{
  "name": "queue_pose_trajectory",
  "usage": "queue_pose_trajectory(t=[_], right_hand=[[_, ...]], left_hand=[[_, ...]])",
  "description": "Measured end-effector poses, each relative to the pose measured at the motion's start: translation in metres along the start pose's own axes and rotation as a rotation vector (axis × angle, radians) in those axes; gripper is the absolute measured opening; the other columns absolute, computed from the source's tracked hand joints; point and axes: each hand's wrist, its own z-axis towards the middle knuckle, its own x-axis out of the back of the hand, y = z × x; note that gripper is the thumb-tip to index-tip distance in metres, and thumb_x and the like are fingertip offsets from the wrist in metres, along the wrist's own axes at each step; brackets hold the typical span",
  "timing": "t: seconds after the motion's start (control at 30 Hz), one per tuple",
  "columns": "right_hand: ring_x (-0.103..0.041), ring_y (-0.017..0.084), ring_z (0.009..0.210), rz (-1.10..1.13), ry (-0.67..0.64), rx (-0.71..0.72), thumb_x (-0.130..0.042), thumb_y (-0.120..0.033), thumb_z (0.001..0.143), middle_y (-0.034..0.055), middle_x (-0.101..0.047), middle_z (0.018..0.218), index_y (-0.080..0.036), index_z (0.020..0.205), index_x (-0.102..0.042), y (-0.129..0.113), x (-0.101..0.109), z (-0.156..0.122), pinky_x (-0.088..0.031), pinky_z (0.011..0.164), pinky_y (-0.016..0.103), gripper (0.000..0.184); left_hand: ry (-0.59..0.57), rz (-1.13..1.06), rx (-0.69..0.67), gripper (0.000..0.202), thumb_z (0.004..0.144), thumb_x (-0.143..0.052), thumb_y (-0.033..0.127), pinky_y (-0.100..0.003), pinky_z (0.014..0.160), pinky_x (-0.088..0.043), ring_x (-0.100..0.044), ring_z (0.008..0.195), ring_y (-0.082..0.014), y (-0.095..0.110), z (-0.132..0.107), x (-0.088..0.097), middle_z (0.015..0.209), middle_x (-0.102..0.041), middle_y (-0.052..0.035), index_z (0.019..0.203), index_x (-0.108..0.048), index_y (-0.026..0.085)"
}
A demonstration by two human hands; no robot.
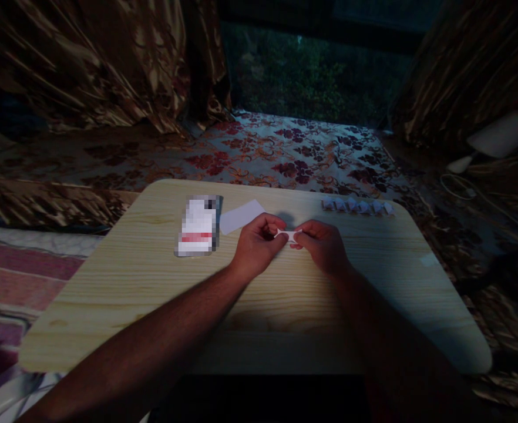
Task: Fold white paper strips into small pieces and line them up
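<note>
Over the middle of a pale wooden table (153, 294), my left hand (258, 244) and my right hand (323, 244) meet, both pinched on a small white folded piece of paper (288, 235) held between the fingertips just above the tabletop. A blank white paper slip (241, 216) lies flat just left of my left hand. A row of several small folded paper pieces (358, 205) sits along the table's far edge, to the right of my right hand.
A blurred white and red packet or card stack (198, 226) lies at the far left of the table. A floral bedspread (285, 147) stretches behind the table. Patterned curtains (87, 59) hang on both sides of a dark window. White objects (497, 138) rest at the right.
</note>
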Motion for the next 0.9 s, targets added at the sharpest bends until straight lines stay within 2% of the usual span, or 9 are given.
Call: queue_pose_trajectory(t=[0.23,0.53,0.77,0.9], right_hand=[[-0.064,0.015,0.057,0.005,0.009,-0.004,-0.067,-0.022,0.072,-0.0015,-0.068,0.059,-0.019,0.071,-0.066,-0.0025,0.0001,-0.0004,-0.048,0.058,0.025,0.003],[-0.066,0.016,0.060,-0.039,0.003,0.012,-0.067,-0.028,0.075,-0.0004,-0.068,0.063,-0.020,0.073,-0.067,-0.0036,0.0002,-0.0014,-0.052,0.060,0.028,0.008],[-0.065,0.017,0.060,-0.035,0.002,0.043,-0.068,-0.027,0.075,-0.0003,-0.070,0.064,-0.020,0.073,-0.067,-0.0041,0.0016,-0.0015,-0.050,0.058,0.027,0.007],[-0.063,0.016,0.058,-0.040,-0.013,0.058,-0.067,-0.026,0.075,-0.0002,-0.069,0.064,-0.020,0.073,-0.066,-0.0044,0.0022,-0.0011,-0.047,0.056,0.027,0.006]], left_hand=[[-0.015,-0.017,0.007,0.017,0.069,-0.071,0.015,-0.022,0.058,-0.041,-0.053,0.061,-0.0087,-0.0012,-0.0004,-0.0003,0.069,-0.062,0.0022,0.084,-0.063,0.017],[-0.037,-0.050,0.005,0.019,0.069,-0.073,0.015,-0.022,0.059,-0.042,-0.055,0.062,-0.0090,0.0013,-0.0005,-0.0007,0.070,-0.061,0.0021,0.085,-0.063,0.017],[-0.068,-0.112,0.042,0.021,0.070,-0.072,0.015,-0.021,0.057,-0.042,-0.056,0.060,-0.0084,0.0007,0.0001,0.0010,0.071,-0.064,0.0019,0.088,-0.062,0.017],[-0.044,-0.106,0.045,0.020,0.070,-0.072,0.015,-0.022,0.058,-0.044,-0.057,0.059,-0.0084,0.0006,-0.0003,0.0006,0.070,-0.065,0.0022,0.088,-0.062,0.017]])
